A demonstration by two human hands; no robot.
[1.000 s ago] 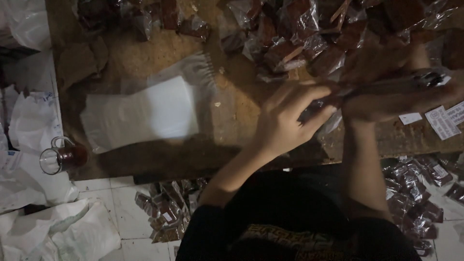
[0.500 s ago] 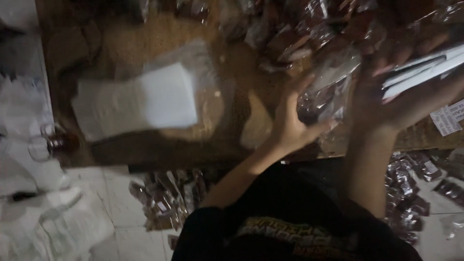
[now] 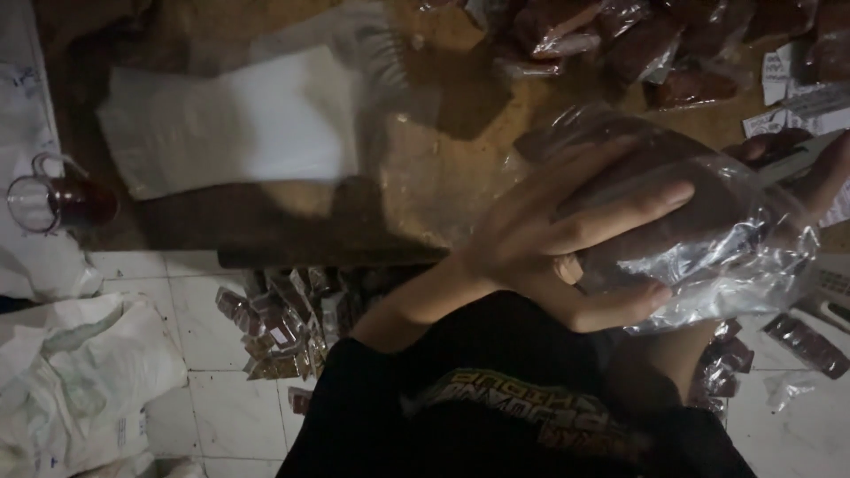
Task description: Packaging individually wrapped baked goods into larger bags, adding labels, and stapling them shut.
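The left hand [image 3: 567, 243] spreads its fingers over a clear plastic bag [image 3: 708, 239] of dark brown contents, thumb curled under it, gripping it just above the person's lap. The right hand [image 3: 810, 164] shows only partly behind the bag's far end; whether it grips cannot be told. Below the left wrist, small filled packets [image 3: 283, 323] lie on the tiled floor. Beyond the left hand, a stack of white empty bags [image 3: 239, 119] rests on the wooden table [image 3: 425, 177]; farther off, more filled packets [image 3: 637, 40] pile up.

A stack of white sheets [image 3: 235, 119] lies far left on the wooden table [image 3: 292, 226]. Left of it a glass jug [image 3: 57, 199]; near left, white sacks [image 3: 80, 376].
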